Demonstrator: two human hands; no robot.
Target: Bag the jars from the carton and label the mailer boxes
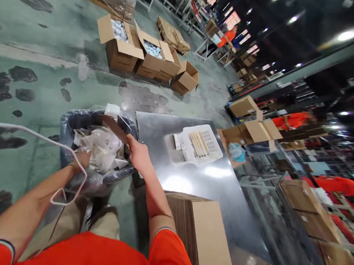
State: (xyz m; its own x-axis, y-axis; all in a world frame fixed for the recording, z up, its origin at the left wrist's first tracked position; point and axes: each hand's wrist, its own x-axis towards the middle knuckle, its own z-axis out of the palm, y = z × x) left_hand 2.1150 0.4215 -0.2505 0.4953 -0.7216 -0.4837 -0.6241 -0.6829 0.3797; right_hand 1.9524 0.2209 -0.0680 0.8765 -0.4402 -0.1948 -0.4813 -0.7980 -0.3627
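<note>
My right hand [139,155] is closed on one end of a flat brown piece [115,129], which it holds slanted over a dark bin [65,149]. My left hand [83,160] reaches into the bin's left side, against crumpled whitish plastic and paper scraps [104,147]; its fingers are partly hidden there. A clear liner covers the bin's rim. A white box-like piece [112,110] stands at the bin's far edge. Right of the bin, a white perforated basket [214,145] with a cream slotted piece [199,144] lies on a shiny metal table [176,179].
A stack of flat cardboard [213,236] lies on the table's near part. Open cartons [124,54] stand on the floor ahead, near a wooden pallet [171,34]. A white cord [50,140] crosses at left. People in orange are at the right and far back.
</note>
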